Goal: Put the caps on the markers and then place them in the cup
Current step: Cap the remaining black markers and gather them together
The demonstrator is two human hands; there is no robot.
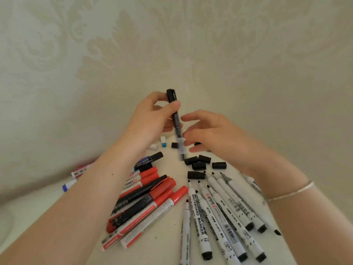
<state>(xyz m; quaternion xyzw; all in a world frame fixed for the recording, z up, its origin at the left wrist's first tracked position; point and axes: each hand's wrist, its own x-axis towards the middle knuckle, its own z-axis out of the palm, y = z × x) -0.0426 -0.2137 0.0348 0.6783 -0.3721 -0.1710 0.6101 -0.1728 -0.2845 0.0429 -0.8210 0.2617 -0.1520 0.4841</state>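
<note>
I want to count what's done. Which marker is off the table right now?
The black-capped marker, held upright in the left hand; all others lie flat on the table.

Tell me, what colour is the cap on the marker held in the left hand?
Black. The cap tops the marker in the left hand, seen in the head view.

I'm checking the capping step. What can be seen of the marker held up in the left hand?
The marker is slim, with a black cap with a clip on its upper end and a dark barrel that turns pale lower down. It stands nearly upright, its lower end blurred above the loose black caps. The left hand pinches it just below the cap; the right hand hovers open beside it, and any contact is unclear.
</note>
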